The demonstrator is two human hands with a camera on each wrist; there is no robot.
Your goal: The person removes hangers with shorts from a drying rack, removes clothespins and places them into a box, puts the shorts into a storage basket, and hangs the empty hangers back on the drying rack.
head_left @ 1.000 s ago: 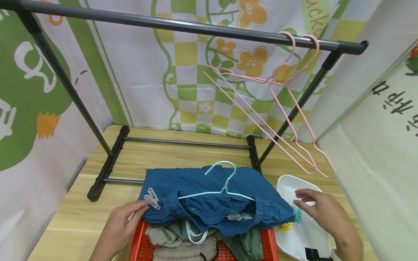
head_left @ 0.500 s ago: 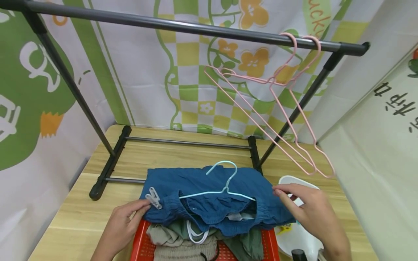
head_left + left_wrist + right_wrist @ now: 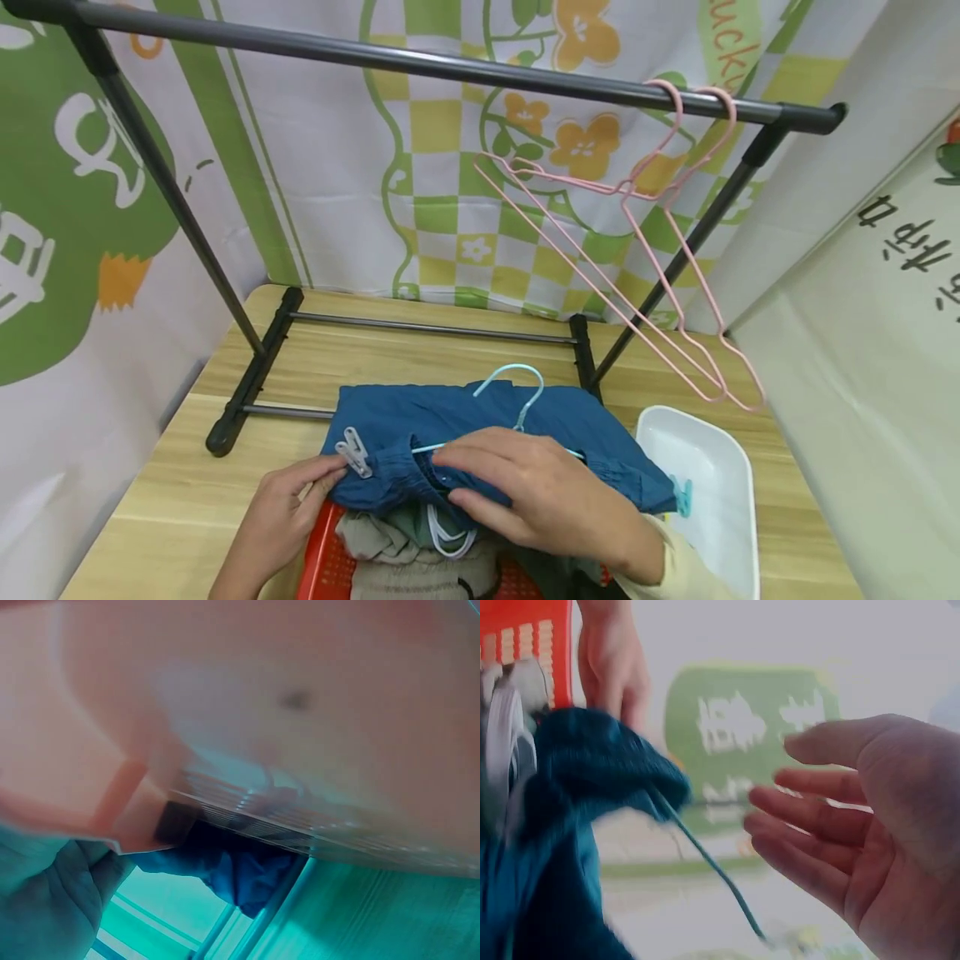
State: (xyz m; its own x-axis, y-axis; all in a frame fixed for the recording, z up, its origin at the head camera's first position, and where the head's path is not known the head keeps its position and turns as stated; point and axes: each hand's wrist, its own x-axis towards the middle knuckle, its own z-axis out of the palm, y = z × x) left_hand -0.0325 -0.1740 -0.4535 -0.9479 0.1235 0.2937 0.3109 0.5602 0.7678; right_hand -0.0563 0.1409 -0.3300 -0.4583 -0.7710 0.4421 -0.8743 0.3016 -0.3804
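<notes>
Blue elastic-waist pants (image 3: 465,404) lie over a red basket (image 3: 318,554), a light-blue hanger (image 3: 525,408) set in the waistband. A pale clothespin (image 3: 352,452) sits at the waistband's left end. There my left hand (image 3: 273,508) pinches the fabric edge beside the clothespin. My right hand (image 3: 540,492) is above the middle of the waistband, hiding part of it and of the hanger. In the right wrist view its fingers (image 3: 810,817) are loosely bent and hold nothing. A turquoise clothespin (image 3: 681,496) shows by the pants' right corner; I cannot tell whether it is clipped on.
A dark metal rack (image 3: 420,62) spans the wooden table (image 3: 165,492), with two pink hangers (image 3: 637,192) at the right of its bar. A white tray (image 3: 727,467) stands to the right. Other folded clothes (image 3: 420,571) fill the basket. Patterned cloth (image 3: 330,167) hangs behind.
My right hand has moved left from the white tray, across the pants' right side, to above the waistband's middle. The left hand stays at the left end of the waistband.
</notes>
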